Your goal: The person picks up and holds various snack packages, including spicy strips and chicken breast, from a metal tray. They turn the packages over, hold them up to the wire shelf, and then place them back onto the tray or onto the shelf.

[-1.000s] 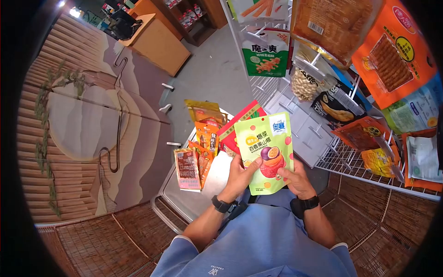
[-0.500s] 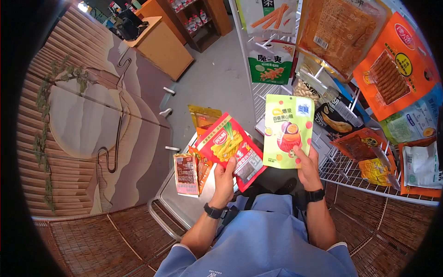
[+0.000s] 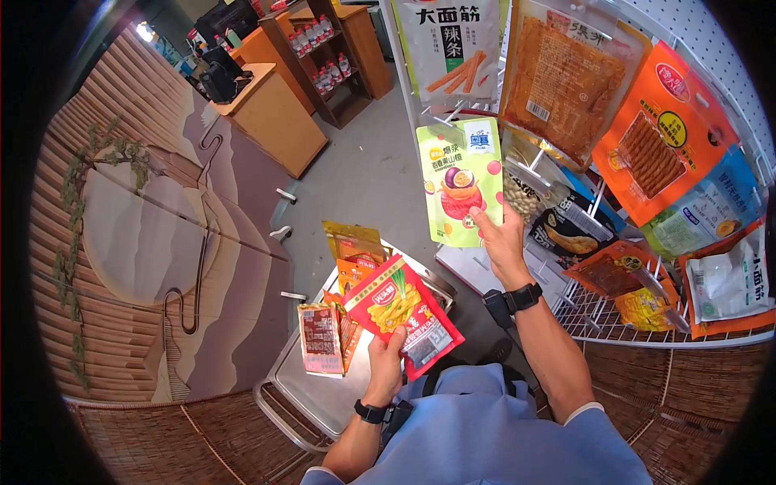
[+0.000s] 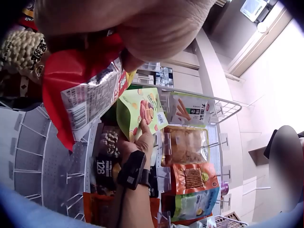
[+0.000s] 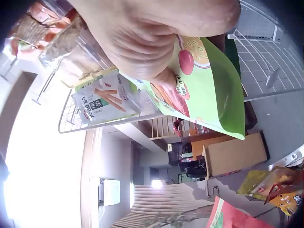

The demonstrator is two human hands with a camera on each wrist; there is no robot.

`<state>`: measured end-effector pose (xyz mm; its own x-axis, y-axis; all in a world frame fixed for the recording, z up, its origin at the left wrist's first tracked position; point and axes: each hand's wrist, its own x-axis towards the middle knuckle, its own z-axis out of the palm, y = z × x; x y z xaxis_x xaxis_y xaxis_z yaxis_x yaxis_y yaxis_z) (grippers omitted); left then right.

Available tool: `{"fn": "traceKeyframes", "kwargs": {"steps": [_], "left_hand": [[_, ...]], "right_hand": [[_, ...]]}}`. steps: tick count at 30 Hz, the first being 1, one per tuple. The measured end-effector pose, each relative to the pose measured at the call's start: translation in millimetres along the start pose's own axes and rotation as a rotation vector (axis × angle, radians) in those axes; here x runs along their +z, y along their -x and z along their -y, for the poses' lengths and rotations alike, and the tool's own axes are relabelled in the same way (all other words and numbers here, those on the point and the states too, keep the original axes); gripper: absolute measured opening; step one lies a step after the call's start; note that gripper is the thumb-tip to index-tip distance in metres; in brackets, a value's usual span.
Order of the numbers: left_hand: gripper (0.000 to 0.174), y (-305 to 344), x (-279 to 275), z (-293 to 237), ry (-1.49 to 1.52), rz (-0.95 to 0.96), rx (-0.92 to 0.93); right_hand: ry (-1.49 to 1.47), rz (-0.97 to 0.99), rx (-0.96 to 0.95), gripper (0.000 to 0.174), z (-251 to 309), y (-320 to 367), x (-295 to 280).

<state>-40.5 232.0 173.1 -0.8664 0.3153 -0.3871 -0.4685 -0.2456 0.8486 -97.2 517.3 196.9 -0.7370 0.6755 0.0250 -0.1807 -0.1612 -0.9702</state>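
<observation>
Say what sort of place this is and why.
Probably a small snack shop: packets hang on a white wire rack, bottles fill a shelf by a wooden counter, and the right hand holds a green packet.

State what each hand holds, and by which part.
Left hand grips red snack packet by its lower edge; right hand holds green fruit pouch by its lower right corner.

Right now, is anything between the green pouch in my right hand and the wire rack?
Nothing visible does. The right hand holds the green pouch up before the wire rack with no object in between. The white pouch hangs just above it; what is directly behind the pouch is hidden.
</observation>
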Motion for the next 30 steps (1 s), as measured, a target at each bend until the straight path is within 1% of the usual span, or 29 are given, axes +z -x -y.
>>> {"fn": "traceKeyframes", "kwargs": {"steps": [3,6,8,9,11,12,14,16,21,23,24,27,29,30], "left_hand": [[0.034,0,-5,2,0.005,-0.009,0.0],[0.034,1,-7,3,0.005,-0.021,-0.013],[0.034,2,-7,2,0.005,-0.027,-0.021],[0.034,3,-5,0,0.007,-0.018,-0.015],[0.034,4,-3,-1,0.0,-0.005,-0.013],[0.034,4,-3,-1,0.007,0.001,-0.009],[0.034,3,-3,-1,0.008,0.013,-0.009],[0.033,0,-4,1,-0.021,-0.013,-0.02],[0.033,-1,-1,0,-0.028,0.0,-0.032],[0.033,-3,-2,2,-0.026,0.006,-0.04],[0.033,-3,-1,2,-0.016,0.014,-0.044],[0.034,-4,1,1,-0.01,0.03,-0.053],[0.034,-6,2,0,-0.013,0.039,-0.056],[0.034,-6,2,1,-0.018,0.039,-0.058]], "right_hand": [[-0.007,-0.017,-0.023,0.026,0,-8,4],[0.057,-0.03,0.007,0.025,-3,-12,4],[-0.009,-0.072,-0.091,0.024,-11,-14,7],[-0.011,-0.073,-0.09,0.024,-13,-15,6],[-0.01,-0.112,0.015,0.027,-17,-17,1],[-0.014,-0.121,0.016,0.027,-18,-18,1],[-0.11,-0.18,0.002,0.027,-19,-20,2],[-0.1,-0.192,-0.001,0.027,-24,-21,-1],[-0.057,-0.198,-0.014,0.027,-20,-14,0],[-0.025,-0.195,-0.075,0.023,-14,-8,4],[-0.026,-0.199,-0.075,0.023,-14,-7,3],[0.049,-0.159,-0.084,0.024,-17,-2,3],[0.094,-0.127,-0.187,0.024,-20,0,3],[0.095,-0.129,-0.188,0.024,-20,2,4]]}}
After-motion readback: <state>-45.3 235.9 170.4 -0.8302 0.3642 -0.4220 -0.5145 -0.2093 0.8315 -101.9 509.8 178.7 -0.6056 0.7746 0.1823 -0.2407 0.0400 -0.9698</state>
